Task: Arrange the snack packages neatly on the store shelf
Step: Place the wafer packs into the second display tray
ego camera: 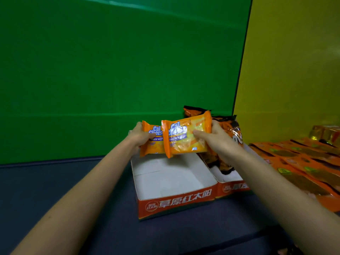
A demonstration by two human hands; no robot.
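Place: I read this as a staged shop shelf, not a real store.
Backdrop: I see plain green sheet (110, 70) behind and yellow sheet (294, 61) to the right.
Stock: red display carton (176, 203) printed with Chinese lettering, a second carton (233, 187) touching it, orange packets (303, 162) laid in rows.
Surface: dark blue shelf (55, 181).

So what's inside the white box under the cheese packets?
Nothing shows inside the white box, only its bare white floor. The two cheese wafer packets hide its back edge.
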